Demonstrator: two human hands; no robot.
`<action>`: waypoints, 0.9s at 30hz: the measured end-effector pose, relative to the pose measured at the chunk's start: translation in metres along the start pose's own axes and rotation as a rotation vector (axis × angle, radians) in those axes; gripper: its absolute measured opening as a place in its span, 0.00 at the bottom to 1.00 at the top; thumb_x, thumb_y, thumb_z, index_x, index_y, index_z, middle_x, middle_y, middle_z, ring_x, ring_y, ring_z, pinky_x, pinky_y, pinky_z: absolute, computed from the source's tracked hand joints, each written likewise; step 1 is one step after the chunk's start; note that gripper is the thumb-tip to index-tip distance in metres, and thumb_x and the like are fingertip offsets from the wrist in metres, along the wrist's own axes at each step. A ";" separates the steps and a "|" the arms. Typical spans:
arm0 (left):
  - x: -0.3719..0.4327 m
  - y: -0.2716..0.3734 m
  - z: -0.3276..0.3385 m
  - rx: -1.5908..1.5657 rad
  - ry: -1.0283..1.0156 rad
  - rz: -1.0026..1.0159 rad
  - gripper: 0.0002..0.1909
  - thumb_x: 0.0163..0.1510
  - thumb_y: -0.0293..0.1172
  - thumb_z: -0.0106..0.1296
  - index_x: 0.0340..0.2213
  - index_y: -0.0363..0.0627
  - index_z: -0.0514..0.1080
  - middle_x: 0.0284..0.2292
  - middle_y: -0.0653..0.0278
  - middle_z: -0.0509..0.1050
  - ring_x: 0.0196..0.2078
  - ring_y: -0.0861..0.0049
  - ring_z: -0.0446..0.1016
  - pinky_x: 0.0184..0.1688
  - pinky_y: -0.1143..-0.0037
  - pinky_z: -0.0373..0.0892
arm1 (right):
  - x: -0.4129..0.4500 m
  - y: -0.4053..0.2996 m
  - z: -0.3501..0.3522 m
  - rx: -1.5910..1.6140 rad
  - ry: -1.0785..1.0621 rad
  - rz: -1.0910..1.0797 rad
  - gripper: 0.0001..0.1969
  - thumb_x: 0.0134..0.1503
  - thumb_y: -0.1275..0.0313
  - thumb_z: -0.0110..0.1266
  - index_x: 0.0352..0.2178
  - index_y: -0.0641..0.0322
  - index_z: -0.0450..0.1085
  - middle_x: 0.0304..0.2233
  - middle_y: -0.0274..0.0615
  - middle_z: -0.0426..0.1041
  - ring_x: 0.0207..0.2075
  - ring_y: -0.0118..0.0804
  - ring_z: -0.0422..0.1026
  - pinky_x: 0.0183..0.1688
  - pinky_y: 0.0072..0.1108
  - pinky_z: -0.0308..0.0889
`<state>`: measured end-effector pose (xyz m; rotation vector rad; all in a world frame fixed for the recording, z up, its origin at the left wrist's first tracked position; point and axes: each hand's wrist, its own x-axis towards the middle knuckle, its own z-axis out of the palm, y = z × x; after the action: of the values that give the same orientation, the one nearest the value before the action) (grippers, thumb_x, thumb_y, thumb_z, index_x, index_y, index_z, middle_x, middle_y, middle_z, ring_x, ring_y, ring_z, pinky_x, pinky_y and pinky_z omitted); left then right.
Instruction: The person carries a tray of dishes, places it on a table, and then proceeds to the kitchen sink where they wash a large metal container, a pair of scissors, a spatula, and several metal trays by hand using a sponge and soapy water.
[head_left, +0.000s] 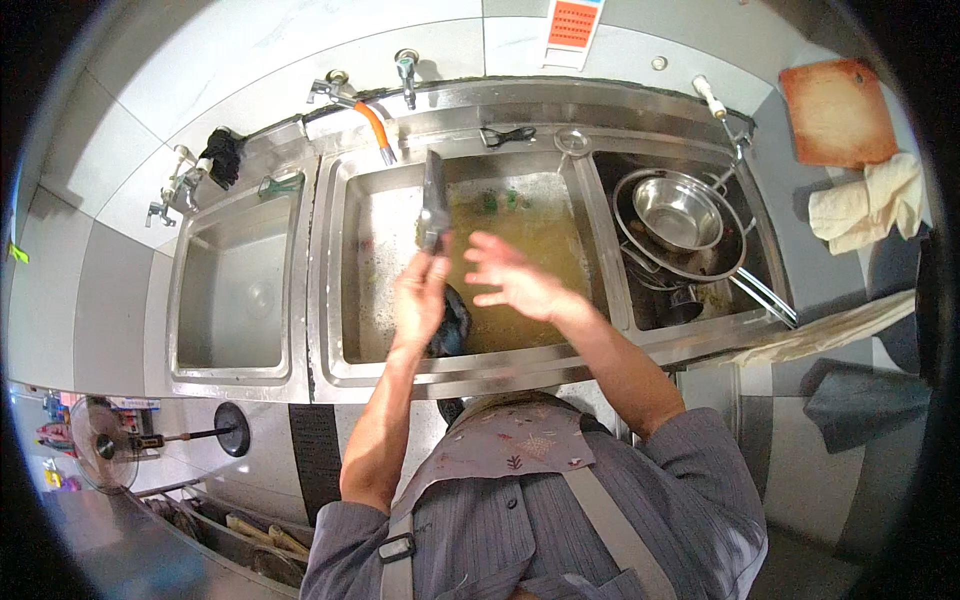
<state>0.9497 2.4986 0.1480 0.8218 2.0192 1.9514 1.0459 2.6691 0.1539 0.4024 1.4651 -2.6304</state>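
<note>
My left hand (420, 289) grips the near end of a dark metal utensil (433, 196) with a flat, blade-like part pointing away from me. It is seen almost edge-on, so its exact kind is unclear. To its right, my right hand (514, 277) is raised with its fingers spread, blurred, holding nothing. Both hands are over the middle stainless-steel sink basin (336, 300), which holds murky yellowish water (532, 262). A dark bluish object (452, 326) sits against the basin's near side, partly hidden by my left hand.
On the right, a strainer (739, 251) carries a steel bowl (677, 214) over another basin. The left basin (232, 300) holds clear-looking water. An orange hose (372, 127) hangs from a tap behind. A cutting board (840, 112) and a cloth (866, 202) hang at the right.
</note>
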 end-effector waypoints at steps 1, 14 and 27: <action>-0.004 0.014 0.013 0.157 -0.006 0.112 0.05 0.59 0.24 0.48 0.29 0.37 0.71 0.37 0.54 0.77 0.39 0.71 0.75 0.42 0.73 0.71 | 0.000 -0.011 -0.006 0.119 -0.020 -0.031 0.41 0.57 0.55 0.55 0.64 0.51 0.42 0.64 0.45 0.48 0.57 0.49 0.61 0.53 0.44 0.64; -0.027 -0.059 0.054 1.061 -0.796 0.110 0.39 0.47 0.61 0.53 0.57 0.58 0.63 0.61 0.56 0.58 0.66 0.51 0.47 0.61 0.40 0.42 | 0.035 0.064 -0.141 -0.417 0.450 -0.075 0.12 0.53 0.77 0.56 0.41 0.67 0.73 0.33 0.34 0.77 0.29 0.26 0.72 0.34 0.22 0.68; -0.012 -0.139 0.055 1.250 -0.966 0.031 0.41 0.47 0.51 0.56 0.61 0.58 0.56 0.66 0.57 0.43 0.68 0.48 0.39 0.60 0.43 0.50 | 0.049 0.105 -0.184 -1.162 0.573 0.256 0.23 0.53 0.58 0.56 0.40 0.70 0.73 0.40 0.60 0.74 0.43 0.55 0.73 0.46 0.37 0.66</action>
<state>0.9543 2.5435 0.0047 1.5436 2.2405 -0.1073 1.0550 2.7714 -0.0378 1.0846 2.5170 -1.1370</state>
